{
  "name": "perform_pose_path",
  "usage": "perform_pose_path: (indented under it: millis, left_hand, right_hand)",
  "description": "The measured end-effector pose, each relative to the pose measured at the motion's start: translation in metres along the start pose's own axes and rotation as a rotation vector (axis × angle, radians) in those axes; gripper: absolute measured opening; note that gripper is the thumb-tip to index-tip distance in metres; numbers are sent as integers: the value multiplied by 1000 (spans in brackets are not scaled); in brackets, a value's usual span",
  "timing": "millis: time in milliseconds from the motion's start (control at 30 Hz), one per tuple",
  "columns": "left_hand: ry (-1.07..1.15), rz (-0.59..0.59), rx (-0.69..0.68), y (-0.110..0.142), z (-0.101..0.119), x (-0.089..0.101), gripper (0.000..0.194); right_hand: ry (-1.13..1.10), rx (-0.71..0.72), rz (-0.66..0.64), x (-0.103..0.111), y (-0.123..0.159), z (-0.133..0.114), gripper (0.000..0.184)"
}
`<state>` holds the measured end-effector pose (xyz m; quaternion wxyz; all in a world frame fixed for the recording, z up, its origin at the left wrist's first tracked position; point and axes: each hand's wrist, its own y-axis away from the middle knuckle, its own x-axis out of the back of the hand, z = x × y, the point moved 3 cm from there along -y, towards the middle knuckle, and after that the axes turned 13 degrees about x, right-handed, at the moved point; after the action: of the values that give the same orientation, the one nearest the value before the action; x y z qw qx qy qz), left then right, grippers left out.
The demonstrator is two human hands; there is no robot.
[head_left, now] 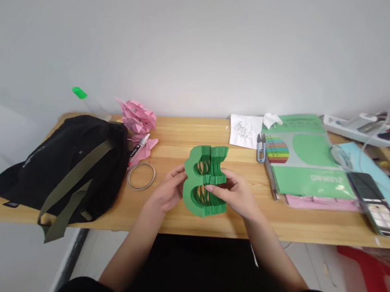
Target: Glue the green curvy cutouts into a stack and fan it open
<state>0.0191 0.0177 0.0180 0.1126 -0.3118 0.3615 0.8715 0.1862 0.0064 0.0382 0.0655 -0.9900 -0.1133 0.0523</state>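
Observation:
Between my two hands is a thick stack of green cut-paper shapes (192, 204), with rounded lobes and two openings, held above the wooden table. Its layers fan apart toward the right. My left hand (170, 187) grips the left edge, fingers partly hidden behind the paper. From the other side my right hand (234, 193) holds the fanned edges, its thumb lying across the front near the middle. A silver ring-shaped band (140, 176) lies on the table left of my left hand. Beyond the stack, a white paper (246, 131) carries small shiny bits, with blue-handled thread snips (260, 148) beside it.
A black bag (74, 166) with an olive strap fills the table's left side. Near it lie folded pink paper pieces (137, 117) and a glue tube (139, 148). At right are a green paper pack (314, 154), a phone (377, 204) and a power strip (359, 128).

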Motion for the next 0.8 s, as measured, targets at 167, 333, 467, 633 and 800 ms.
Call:
perform_pose_path:
  millis: [167, 333, 467, 633, 800]
  left_hand:
    - [-15, -89, 38, -5, -10, 1, 17]
    - [-2, -159, 95, -2, -14, -8, 24]
    - [89, -155, 120, -2, -14, -17, 28]
    - [162, -87, 112, -3, -13, -18, 24]
    - [118, -25, 70, -4, -12, -14, 22]
  right_hand:
    - [-47, 9, -20, -3, 0, -5, 26]
    - [-31, -4, 9, -4, 0, -3, 28]
    - [90, -12, 89, 0, -1, 1, 32]
    - [275, 1, 118, 3, -3, -2, 32]
    - [411, 12, 135, 4, -2, -4, 28]
